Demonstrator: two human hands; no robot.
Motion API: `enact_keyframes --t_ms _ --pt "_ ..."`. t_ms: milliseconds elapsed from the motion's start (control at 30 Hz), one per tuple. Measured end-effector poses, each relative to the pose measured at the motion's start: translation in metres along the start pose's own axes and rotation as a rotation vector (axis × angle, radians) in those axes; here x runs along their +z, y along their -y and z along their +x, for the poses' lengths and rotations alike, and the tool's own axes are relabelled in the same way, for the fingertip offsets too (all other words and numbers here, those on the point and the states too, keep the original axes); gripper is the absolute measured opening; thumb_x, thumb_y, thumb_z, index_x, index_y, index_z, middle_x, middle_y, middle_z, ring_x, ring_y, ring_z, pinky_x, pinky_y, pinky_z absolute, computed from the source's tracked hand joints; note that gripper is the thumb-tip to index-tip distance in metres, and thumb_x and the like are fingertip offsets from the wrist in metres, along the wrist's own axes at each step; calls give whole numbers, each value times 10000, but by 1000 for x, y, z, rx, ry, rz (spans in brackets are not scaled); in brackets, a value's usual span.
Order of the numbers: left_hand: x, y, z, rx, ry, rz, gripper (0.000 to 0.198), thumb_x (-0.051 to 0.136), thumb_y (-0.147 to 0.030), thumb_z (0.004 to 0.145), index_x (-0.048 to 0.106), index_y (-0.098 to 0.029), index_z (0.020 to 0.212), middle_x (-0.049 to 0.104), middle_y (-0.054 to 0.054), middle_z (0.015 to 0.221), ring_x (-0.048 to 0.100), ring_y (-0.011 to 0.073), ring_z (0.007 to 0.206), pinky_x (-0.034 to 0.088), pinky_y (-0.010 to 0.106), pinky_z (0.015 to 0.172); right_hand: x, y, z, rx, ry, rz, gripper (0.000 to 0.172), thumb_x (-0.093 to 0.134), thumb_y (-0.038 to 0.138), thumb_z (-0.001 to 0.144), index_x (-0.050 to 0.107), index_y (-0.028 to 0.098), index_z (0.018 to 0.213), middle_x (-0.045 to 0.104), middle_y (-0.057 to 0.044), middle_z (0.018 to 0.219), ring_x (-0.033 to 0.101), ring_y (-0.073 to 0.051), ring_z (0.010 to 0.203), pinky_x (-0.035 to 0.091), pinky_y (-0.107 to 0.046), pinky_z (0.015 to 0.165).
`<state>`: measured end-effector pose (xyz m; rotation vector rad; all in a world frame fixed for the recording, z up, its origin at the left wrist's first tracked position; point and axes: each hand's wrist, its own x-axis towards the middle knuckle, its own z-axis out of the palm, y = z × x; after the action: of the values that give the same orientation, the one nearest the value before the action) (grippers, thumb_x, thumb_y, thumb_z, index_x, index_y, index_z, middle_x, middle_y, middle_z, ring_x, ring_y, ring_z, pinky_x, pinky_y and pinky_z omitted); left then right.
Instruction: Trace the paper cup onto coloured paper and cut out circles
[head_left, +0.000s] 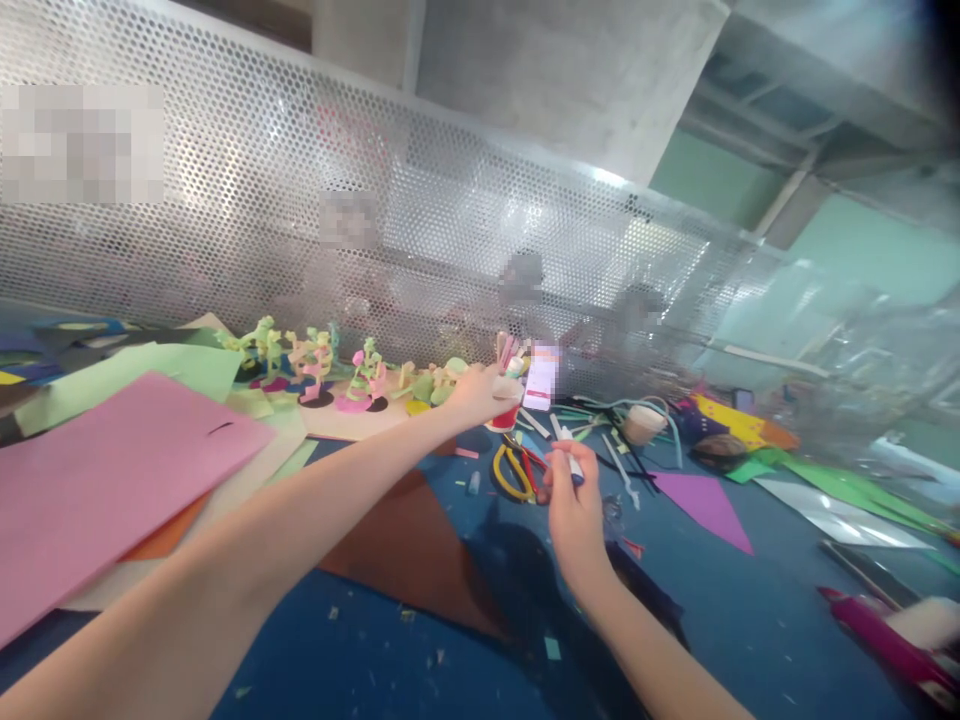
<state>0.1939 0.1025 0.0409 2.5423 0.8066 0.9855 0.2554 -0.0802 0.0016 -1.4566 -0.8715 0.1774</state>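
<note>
Head view: the person's left hand (480, 393) reaches far out toward twelve o'clock and rests its fingers on the rim of a small red cup (505, 416) that holds a few pink and pale sticks; whether that grip is clenched on the cup or only touching it cannot be told from here. The right hand (571, 505) sits nearer the body, at about five o'clock from the cup, and its grip is closed around a slim white pen-like stick with a blue end (571, 462). The stick's long axis runs from roughly eleven o'clock at its upper tip to five o'clock at the fingers, so the tip leans toward the cup, though a clear gap lies between the two. The left hand is plainly the nearer one to the cup. Just beside the right hand, at about nine o'clock, lie yellow-handled scissors (510, 472) on the blue tabletop (750, 620). A row of small paper figures (315, 365) stands at ten o'clock from the cup, and a large pink paper sheet (97, 480) lies well apart to the left. A purple paper triangle (709, 505) rests at three o'clock from the right hand.
</note>
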Motion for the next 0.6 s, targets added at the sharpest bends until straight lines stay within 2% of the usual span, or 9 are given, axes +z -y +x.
enact_keyframes --t_ms 167,267,433,600 --pt "23 -24 12 57 -5 -6 387 616 -436 774 579 -131 1009 484 125 1127 596 207 897 473 322 851 0 4 -4 -56 -11 4 292 427 502 886 480 227 968 470 28 691 434 -123 516 396 -265 518" --pt "37 -32 14 115 27 1 350 621 -408 797 589 -125 1001 488 128 1169 585 217 941 481 361 849 0 6 -5 -83 -15 -1 298 411 500 894 478 221 976 491 14 738 424 -121 537 390 -263 535" --pt "57 -25 20 178 117 6 316 537 -306 888 530 -149 1162 561 92 1167 581 214 987 503 420 820 0 5 -6 -90 -15 -4 291 403 495 900 477 224 973 511 -1 769 439 -131 581 395 -262 563" --pt "52 -11 29 262 131 -48 345 545 -304 883 515 -159 1195 534 100 1219 557 234 1049 482 447 866 1 0 -3 -86 -3 -11 286 408 482 897 486 220 982 543 -25 818 488 -152 647 404 -276 604"
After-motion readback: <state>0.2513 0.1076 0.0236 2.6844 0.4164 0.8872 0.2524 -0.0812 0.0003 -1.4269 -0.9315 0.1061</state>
